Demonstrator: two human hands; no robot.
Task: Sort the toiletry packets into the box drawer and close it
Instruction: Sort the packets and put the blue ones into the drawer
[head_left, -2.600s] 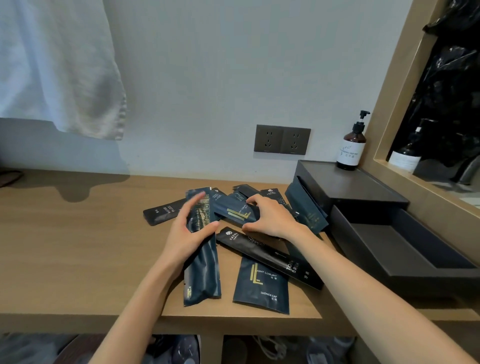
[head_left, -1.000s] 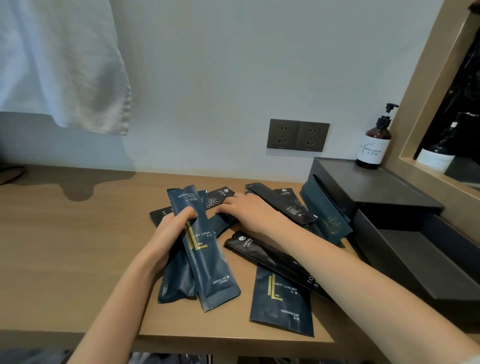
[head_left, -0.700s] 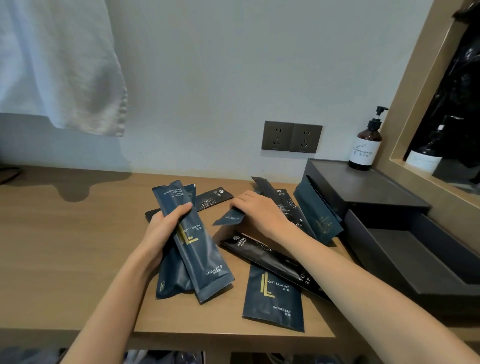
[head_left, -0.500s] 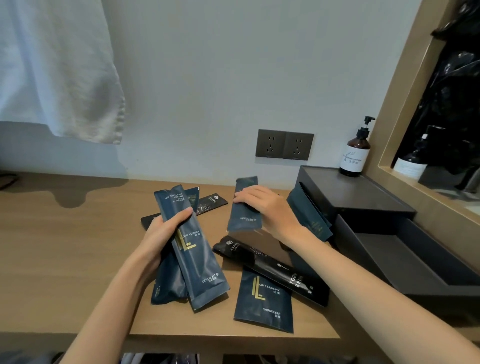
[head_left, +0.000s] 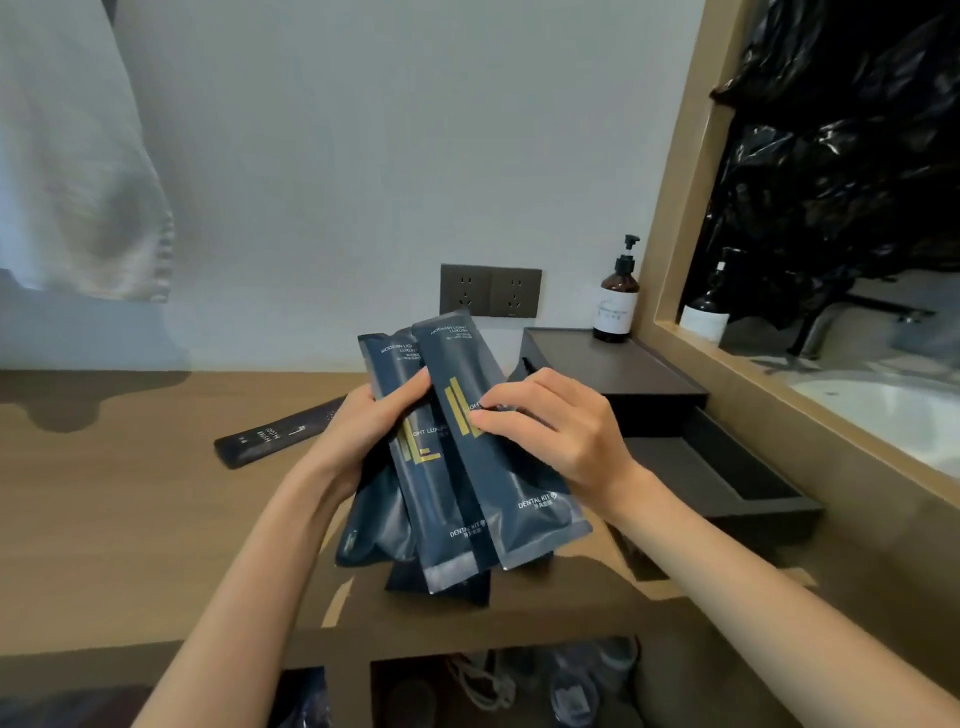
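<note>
Raised above the wooden counter, my left hand grips a bundle of long dark blue dental kit packets. My right hand pinches the front dental kit packet of that bundle, thumb on its gold logo. A long black packet lies flat on the counter to the left. Another dark packet shows under the bundle, mostly hidden. The dark box stands at the right with its drawer pulled open and nothing visible in it.
A brown pump bottle stands on the box's back corner. A double wall socket is behind. A wood-framed mirror borders the right side. A white towel hangs at upper left. Below the counter are open shelves.
My right hand left the packets on the counter and came onto the bundle. My left hand lifted the bundle higher, and it now holds a second dental kit packet in front.
</note>
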